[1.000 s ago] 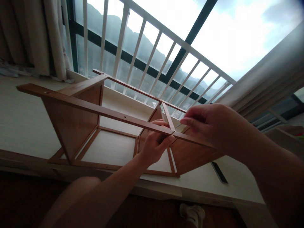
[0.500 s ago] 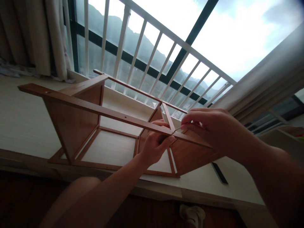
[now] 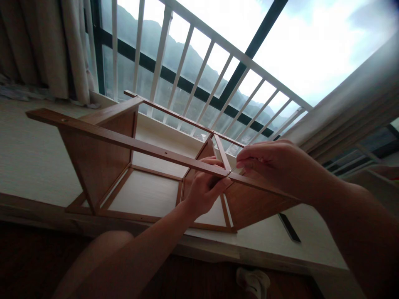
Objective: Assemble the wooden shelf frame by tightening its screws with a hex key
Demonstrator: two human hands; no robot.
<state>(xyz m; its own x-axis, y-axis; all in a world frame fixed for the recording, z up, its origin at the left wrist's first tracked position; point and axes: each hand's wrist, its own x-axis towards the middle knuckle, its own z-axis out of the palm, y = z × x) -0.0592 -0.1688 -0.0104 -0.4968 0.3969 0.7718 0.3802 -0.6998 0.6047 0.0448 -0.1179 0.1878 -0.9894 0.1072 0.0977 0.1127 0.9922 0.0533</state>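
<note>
A brown wooden shelf frame [image 3: 96, 158] lies on its side on a pale window ledge [image 3: 28, 158]. A long wooden rail [image 3: 131, 143] runs across its near top. My left hand [image 3: 204, 187] grips the frame from below where the rail meets a short cross piece [image 3: 222, 153]. My right hand [image 3: 274, 164] hovers just right of that joint, fingertips pinched together on something too small to make out, perhaps a screw, touching the rail.
A white window railing [image 3: 199, 74] stands behind the frame, with curtains at the far left [image 3: 59, 45] and right [image 3: 349, 108]. A dark flat tool [image 3: 289, 227] lies on the ledge to the right. My knee [image 3: 102, 253] is below the ledge.
My right hand's pinched fingertips dipped slightly toward the joint on the rail. My left hand and the frame have stayed where they were.
</note>
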